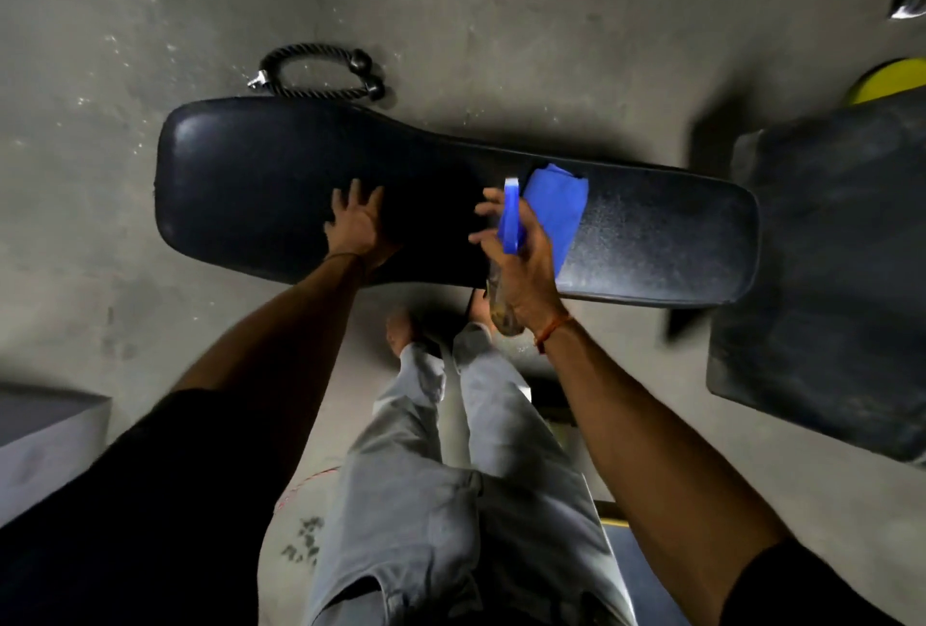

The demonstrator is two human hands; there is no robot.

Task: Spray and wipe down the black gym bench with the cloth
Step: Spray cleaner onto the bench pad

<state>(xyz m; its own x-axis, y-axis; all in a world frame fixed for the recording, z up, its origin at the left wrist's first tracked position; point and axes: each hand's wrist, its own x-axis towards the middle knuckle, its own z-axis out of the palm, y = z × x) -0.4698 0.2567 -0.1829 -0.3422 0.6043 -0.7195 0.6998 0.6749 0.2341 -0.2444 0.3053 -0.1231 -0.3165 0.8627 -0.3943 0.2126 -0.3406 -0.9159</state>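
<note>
- The black gym bench [240,189] lies across the floor [125,24].
- The left hand [357,223] rests flat on the bench pad, fingers [351,192] spread open.
- The right hand [521,269] grips a spray bottle [511,214] over the bench middle.
- The blue cloth [558,209] lies on the bench, just behind the right hand, not held.
- A rope handle [320,74] lies on the floor beyond the bench.

bench [260,184]: 1 | cloth [556,209]: 1 | spray bottle [510,224]: 1 | rope handle [320,74]: 1 | hands [357,220]: 2
</note>
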